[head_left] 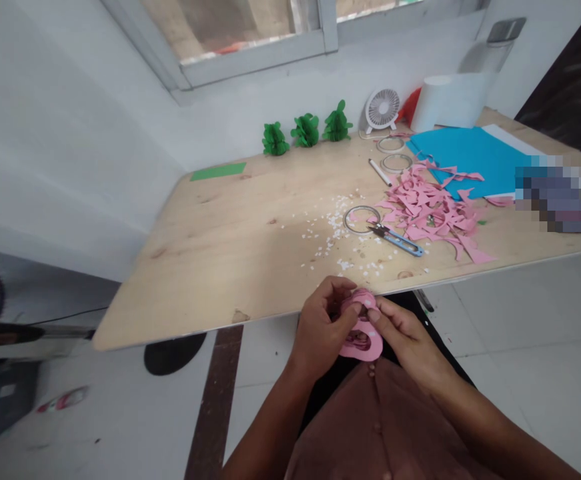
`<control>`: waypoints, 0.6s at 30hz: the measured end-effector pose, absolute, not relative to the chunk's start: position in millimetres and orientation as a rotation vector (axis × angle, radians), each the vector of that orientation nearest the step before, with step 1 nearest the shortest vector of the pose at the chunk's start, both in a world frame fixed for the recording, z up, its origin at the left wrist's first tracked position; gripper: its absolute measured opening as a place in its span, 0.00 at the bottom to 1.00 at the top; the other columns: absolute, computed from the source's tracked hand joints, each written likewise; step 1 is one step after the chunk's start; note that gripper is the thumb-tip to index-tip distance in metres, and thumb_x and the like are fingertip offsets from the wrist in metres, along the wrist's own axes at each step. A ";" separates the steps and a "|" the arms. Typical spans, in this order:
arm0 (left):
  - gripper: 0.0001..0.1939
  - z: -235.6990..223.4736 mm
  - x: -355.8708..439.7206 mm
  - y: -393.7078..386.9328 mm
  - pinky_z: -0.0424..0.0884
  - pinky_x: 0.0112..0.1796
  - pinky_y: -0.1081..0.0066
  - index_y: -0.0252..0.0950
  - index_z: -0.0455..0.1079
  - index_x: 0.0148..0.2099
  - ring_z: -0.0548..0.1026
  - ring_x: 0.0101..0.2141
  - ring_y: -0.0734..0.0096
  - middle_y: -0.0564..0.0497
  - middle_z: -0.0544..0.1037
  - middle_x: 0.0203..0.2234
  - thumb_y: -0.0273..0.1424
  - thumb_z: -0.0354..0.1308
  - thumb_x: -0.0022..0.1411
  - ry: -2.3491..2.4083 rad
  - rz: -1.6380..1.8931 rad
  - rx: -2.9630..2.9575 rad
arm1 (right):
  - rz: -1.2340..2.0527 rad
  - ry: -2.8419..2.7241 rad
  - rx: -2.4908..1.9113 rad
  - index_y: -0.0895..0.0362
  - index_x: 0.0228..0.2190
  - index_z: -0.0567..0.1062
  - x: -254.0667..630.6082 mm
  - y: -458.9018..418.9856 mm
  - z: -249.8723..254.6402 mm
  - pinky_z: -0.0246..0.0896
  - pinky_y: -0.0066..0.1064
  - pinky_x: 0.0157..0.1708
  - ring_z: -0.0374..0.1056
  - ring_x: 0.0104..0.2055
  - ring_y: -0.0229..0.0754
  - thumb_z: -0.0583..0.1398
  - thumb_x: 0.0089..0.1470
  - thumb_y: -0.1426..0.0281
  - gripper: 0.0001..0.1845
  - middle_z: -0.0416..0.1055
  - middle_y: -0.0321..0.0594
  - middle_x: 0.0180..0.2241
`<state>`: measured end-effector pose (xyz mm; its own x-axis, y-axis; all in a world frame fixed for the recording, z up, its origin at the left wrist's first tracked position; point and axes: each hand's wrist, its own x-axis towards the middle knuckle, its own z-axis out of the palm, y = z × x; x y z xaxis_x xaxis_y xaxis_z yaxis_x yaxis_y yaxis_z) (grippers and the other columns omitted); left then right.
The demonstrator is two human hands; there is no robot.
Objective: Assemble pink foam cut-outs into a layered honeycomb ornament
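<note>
A stack of pink paper cut-outs (369,348) with holes in it is held over my lap, just off the table's front edge. My left hand (326,323) grips its left side, thumb on top and fingers curled round the back. On the right side, my right hand (401,327) pinches the upper part, its thumb near the left thumb. Small white bits show on the pink paper. Beyond my hands, blue-handled thread snips (399,241) lie on the table beside a roll of tape (362,219).
Pink paper scraps (430,203) are heaped on the wooden table (210,247), with white bits (337,230) scattered nearby. Blue sheets (475,160), a marker (380,172) and a green strip (218,171) lie farther back. Green paper figures (305,131) and a small fan (383,110) stand by the wall.
</note>
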<state>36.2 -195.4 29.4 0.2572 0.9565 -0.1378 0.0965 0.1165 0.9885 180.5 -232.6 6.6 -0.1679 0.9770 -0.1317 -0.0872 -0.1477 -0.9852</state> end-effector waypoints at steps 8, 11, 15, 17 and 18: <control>0.09 29.7 33.7 -196.8 0.70 0.38 0.69 0.36 0.67 0.40 0.74 0.34 0.69 0.51 0.76 0.32 0.28 0.59 0.54 1.113 0.910 1.302 | 1.522 -1.123 -1.142 0.53 0.44 0.75 178.6 -233.0 9.5 0.63 0.36 0.44 0.67 0.35 0.42 0.54 0.60 0.60 0.16 0.72 0.36 0.30; 0.10 29.8 32.7 -197.1 0.71 0.38 0.69 0.36 0.67 0.40 0.74 0.34 0.69 0.50 0.76 0.33 0.29 0.59 0.54 1.123 0.899 1.300 | 1.516 -1.164 -1.144 0.53 0.43 0.75 180.2 -232.7 12.0 0.63 0.37 0.45 0.67 0.35 0.42 0.54 0.60 0.60 0.15 0.71 0.36 0.31; 0.10 30.6 31.7 -197.6 0.71 0.38 0.69 0.36 0.68 0.41 0.74 0.34 0.69 0.50 0.77 0.33 0.29 0.59 0.55 1.118 0.897 1.295 | 1.485 -1.233 -1.154 0.52 0.38 0.76 182.7 -232.3 13.0 0.62 0.38 0.46 0.66 0.36 0.43 0.53 0.60 0.60 0.14 0.70 0.36 0.30; 0.10 30.9 31.0 -197.4 0.71 0.38 0.69 0.36 0.68 0.41 0.75 0.34 0.69 0.50 0.77 0.33 0.30 0.60 0.55 1.120 0.894 1.287 | 1.469 -1.259 -1.165 0.51 0.36 0.76 183.4 -232.3 12.3 0.61 0.38 0.46 0.66 0.37 0.43 0.53 0.60 0.59 0.14 0.70 0.35 0.29; 0.10 31.1 30.7 -197.2 0.71 0.38 0.69 0.36 0.68 0.41 0.75 0.34 0.69 0.50 0.77 0.33 0.31 0.60 0.55 1.120 0.891 1.283 | 1.469 -1.266 -1.169 0.51 0.36 0.76 183.7 -232.3 11.9 0.62 0.38 0.46 0.66 0.37 0.44 0.53 0.60 0.59 0.14 0.70 0.35 0.28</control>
